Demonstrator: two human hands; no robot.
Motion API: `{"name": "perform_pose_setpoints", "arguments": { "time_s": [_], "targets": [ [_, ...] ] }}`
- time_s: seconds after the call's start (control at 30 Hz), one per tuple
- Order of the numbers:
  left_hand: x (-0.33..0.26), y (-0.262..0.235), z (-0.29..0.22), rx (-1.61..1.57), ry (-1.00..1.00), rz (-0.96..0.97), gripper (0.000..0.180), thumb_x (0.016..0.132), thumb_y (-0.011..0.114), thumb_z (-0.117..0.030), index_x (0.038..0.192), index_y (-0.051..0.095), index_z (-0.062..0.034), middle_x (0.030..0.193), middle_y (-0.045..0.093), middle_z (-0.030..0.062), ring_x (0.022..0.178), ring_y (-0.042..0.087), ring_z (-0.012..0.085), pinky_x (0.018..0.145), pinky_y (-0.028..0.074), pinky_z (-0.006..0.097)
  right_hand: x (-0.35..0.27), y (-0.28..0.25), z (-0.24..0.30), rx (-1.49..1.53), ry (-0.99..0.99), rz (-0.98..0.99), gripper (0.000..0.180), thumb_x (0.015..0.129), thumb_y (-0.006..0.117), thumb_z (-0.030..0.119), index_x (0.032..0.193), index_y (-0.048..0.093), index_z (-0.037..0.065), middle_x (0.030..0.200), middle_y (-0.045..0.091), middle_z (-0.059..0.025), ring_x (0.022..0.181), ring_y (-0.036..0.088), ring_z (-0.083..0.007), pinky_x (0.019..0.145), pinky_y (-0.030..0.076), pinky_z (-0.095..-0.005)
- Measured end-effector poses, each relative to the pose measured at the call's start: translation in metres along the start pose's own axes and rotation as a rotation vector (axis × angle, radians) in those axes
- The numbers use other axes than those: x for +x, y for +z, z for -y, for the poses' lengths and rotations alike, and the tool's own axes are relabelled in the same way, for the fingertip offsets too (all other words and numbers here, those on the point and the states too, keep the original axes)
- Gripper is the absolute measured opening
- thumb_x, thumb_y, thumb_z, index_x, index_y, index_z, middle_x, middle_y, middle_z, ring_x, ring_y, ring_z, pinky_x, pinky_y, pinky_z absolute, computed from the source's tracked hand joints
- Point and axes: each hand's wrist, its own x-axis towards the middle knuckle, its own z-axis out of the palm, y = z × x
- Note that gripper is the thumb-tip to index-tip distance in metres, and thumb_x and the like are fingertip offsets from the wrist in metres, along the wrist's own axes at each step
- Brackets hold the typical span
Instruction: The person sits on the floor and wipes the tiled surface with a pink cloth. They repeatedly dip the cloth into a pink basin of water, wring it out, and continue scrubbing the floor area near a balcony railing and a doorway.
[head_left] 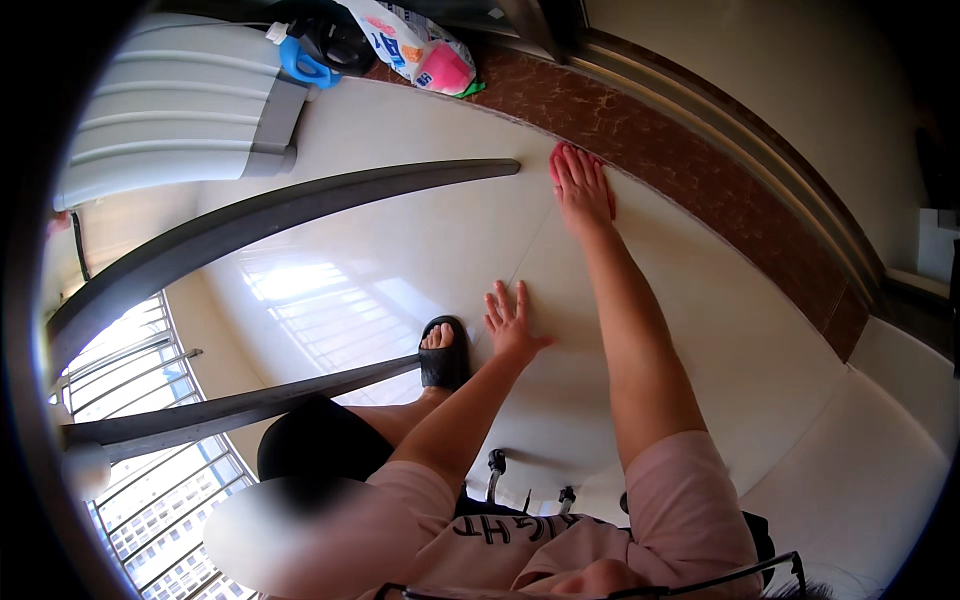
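Observation:
My right hand [580, 192] reaches far forward along the floor, its outstretched fingers pressed on a red-pink cloth [612, 204]. Edges of the cloth show past the fingertips and beside the hand; the rest is hidden under the palm. Hand and cloth are close beside the brown stone sill [660, 150]. Nearer to me and further left, my left hand [513, 330] rests on the pale floor tiles [430, 250], fingers spread, holding nothing. Just left of it is my foot in a black sandal [446, 352].
Two dark curved bars [300, 205] cross the left side. At the back left stand a white ribbed panel [180, 100], a blue-handled bottle [305, 65] and a colourful plastic bag [425, 55]. A sliding-door track [740, 120] borders the sill. Chair casters [497, 462] are near my body.

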Motion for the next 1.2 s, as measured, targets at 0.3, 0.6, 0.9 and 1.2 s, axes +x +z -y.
{"name": "perform_pose_setpoints", "arguments": {
  "time_s": [0.3,0.6,0.9,1.2],
  "targets": [
    [-0.001,-0.001,0.001,0.027,-0.003,0.000,0.133,0.053,0.087,-0.045,0.151,0.000,-0.0245,0.156,-0.011,0.0172,0.142,-0.004,0.0442,0.109,0.017,0.059,-0.032,0.001,-0.001,-0.026,-0.329,0.207,0.046,0.090,0.051,0.026,0.136,0.047,0.025,0.151,0.030,-0.0006,0.140,0.024,-0.0237,0.115,0.016,-0.0453],
    [0.004,0.000,0.014,0.018,0.080,-0.031,0.129,0.054,0.087,-0.043,0.151,0.004,-0.0221,0.156,-0.006,0.0160,0.142,0.002,0.0421,0.112,0.018,0.054,-0.131,-0.013,0.018,0.013,-0.435,0.243,0.045,0.089,0.051,0.030,0.134,0.050,0.025,0.148,0.035,-0.0004,0.138,0.028,-0.0203,0.113,0.019,-0.0438],
    [-0.017,0.029,0.051,0.044,0.119,-0.072,0.114,0.060,0.079,-0.014,0.151,0.011,-0.0211,0.156,0.002,0.0163,0.142,0.008,0.0404,0.113,0.021,0.048,-0.244,-0.029,0.038,0.216,-0.435,0.216,0.037,0.082,0.053,0.010,0.114,0.066,0.021,0.137,0.049,-0.0028,0.130,0.041,-0.0224,0.109,0.030,-0.0414],
    [-0.069,0.033,0.025,0.157,-0.029,0.020,0.131,0.053,0.088,-0.043,0.151,0.002,-0.0242,0.155,-0.009,0.0186,0.142,0.002,0.0424,0.110,0.020,0.055,-0.267,-0.038,0.008,1.199,0.255,-0.005,0.029,0.091,0.052,0.008,0.118,0.061,0.002,0.125,0.057,-0.0091,0.117,0.051,-0.0199,0.103,0.038,-0.0307]
  ]
}}
